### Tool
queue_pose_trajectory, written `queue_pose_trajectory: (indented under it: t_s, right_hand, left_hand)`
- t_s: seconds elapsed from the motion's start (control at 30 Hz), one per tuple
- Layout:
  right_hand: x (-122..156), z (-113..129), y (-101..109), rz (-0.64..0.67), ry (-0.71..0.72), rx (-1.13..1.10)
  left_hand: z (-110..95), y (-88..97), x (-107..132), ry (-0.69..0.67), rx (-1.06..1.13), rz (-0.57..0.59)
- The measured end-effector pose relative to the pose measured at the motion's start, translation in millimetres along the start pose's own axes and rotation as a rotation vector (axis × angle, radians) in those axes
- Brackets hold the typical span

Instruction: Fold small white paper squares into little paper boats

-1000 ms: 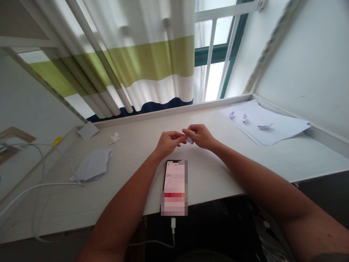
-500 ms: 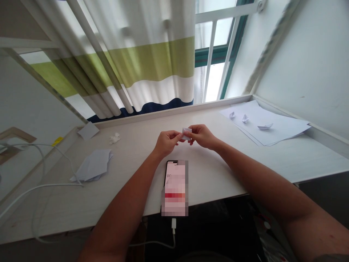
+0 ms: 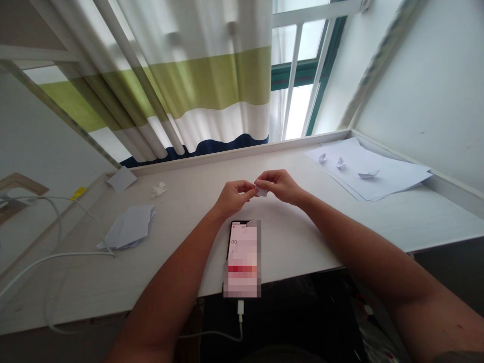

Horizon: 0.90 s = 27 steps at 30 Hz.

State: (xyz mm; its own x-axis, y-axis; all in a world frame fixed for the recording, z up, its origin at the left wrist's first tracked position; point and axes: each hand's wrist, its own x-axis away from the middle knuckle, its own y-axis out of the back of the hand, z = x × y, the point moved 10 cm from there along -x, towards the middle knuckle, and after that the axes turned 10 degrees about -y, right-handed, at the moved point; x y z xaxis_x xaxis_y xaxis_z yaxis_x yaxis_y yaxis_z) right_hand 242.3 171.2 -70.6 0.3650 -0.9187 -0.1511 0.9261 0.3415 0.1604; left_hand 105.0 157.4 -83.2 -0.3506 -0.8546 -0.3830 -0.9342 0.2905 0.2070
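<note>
Three paper boats [image 3: 340,162] done on paper sheets [image 3: 401,172]; one small folded piece [image 3: 261,192] in progress, left hand [image 3: 234,197] and right hand [image 3: 280,186] fingertips pressed together on it.

The single head-worn camera looks forward and down from just above the person, close over the bare left-hand grip [image 3: 234,197] and right-hand grip [image 3: 282,186] at mid-frame, taking in the pale wood-grain counter [image 3: 287,242] beneath them and the green-and-white striped curtain [image 3: 212,85] beyond the grips.
</note>
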Motion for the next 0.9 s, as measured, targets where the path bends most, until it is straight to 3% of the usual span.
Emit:
queue_pose_trajectory:
  t_s: [0.2,0.33,0.47,0.6,0.83,0.9]
  right_hand:
    - [-0.6,2.0,1.1,-0.01,0.007,-0.048]
    - [-2.8,-4.4,-0.3,-0.004,-0.044,-0.055]
    - [-2.0,-7.6,-4.9,0.041,-0.074,0.016]
    - [1.6,1.6,-1.9,0.018,-0.021,0.134]
    - [0.8,1.6,-1.9,0.015,-0.002,0.191]
    - [-0.6,-1.8,-2.5,0.012,-0.007,0.186]
  left_hand:
    - [-0.5,-2.3,-1.0,0.004,0.033,0.022]
    - [-0.6,4.5,-1.7,0.02,0.039,-0.038]
    - [-2.0,13.6,-0.7,0.033,0.055,-0.123]
    - [1.5,13.3,-0.3,0.053,0.063,-0.127]
    - [-6.2,22.2,-5.4,-0.093,-0.035,-0.179]
    - [-3.7,23.7,-5.5,-0.08,0.002,-0.193]
